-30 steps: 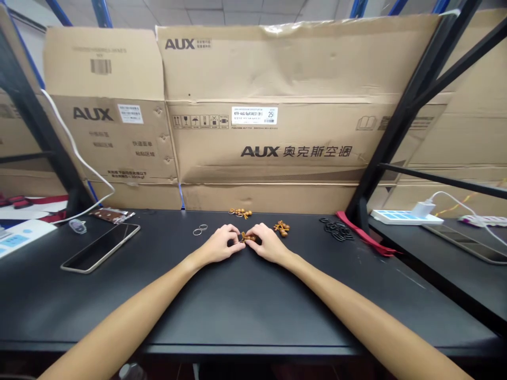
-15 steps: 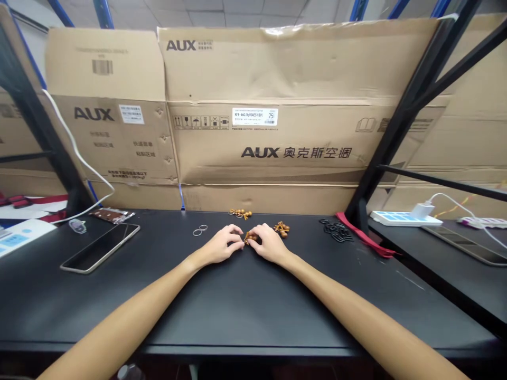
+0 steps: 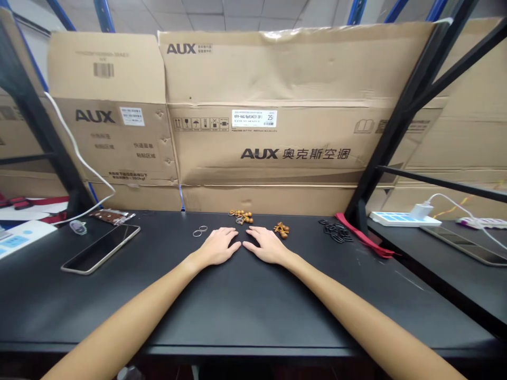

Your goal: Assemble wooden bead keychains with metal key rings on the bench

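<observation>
My left hand [image 3: 218,246] lies flat on the black table, fingers stretched out and nothing in it. Close to its left are two metal key rings [image 3: 200,231]. My right hand [image 3: 265,245] also rests flat and open, its thumb near the left thumb but apart from it. Just beyond the fingertips, a small pile of brown-orange beaded pendants with metal rings [image 3: 242,215] sits near the cardboard. Right of my right hand lies another cluster of brown-orange beaded pendants [image 3: 282,230].
Several black loops [image 3: 336,232] lie at the right beside a red strap [image 3: 364,236]. On the left are a phone [image 3: 101,249] and a brown packet [image 3: 113,216]. Cardboard sheets [image 3: 293,174] stand along the back, between black metal posts [image 3: 396,121]. A white power strip [image 3: 404,218] is at far right.
Both hands have let go of a brown-orange beaded pendant and opened flat on the table. The pile at the back has grown, with another pendant and ring at its front.
</observation>
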Motion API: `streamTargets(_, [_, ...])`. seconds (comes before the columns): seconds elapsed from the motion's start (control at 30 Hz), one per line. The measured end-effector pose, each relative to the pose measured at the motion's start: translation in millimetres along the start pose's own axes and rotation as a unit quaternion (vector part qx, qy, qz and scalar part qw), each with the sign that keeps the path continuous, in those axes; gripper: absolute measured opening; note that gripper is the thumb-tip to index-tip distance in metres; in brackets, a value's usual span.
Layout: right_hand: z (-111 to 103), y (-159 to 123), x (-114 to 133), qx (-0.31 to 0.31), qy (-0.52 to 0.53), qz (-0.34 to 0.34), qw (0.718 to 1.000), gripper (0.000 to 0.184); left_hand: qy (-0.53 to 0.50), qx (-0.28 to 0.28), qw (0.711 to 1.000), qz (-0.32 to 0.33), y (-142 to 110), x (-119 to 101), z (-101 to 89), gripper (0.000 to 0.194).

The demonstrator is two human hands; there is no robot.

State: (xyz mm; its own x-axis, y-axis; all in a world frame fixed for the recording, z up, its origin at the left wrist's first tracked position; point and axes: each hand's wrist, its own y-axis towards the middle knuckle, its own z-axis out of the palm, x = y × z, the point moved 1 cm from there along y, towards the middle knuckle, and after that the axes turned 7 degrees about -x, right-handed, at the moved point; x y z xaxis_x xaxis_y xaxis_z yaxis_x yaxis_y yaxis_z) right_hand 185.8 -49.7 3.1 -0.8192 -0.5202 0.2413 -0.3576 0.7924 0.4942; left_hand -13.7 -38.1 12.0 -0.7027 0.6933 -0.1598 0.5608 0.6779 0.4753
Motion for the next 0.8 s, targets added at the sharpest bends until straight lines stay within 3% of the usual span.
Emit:
streamTargets(0.13, [4.0, 0.5, -5.1, 0.044, 0.009, 0.024, 0.999, 0.056, -0.011, 0.009, 1.000, -0.013, -0.5, 11.9, 8.7, 0.046])
streamTargets(0.8, [4.0, 0.9, -5.2, 0.048, 0.004, 0.024, 0.999, 0.059, 0.016, 0.019, 1.000, -0.014, -0.1, 9.7, 7.1, 0.048])
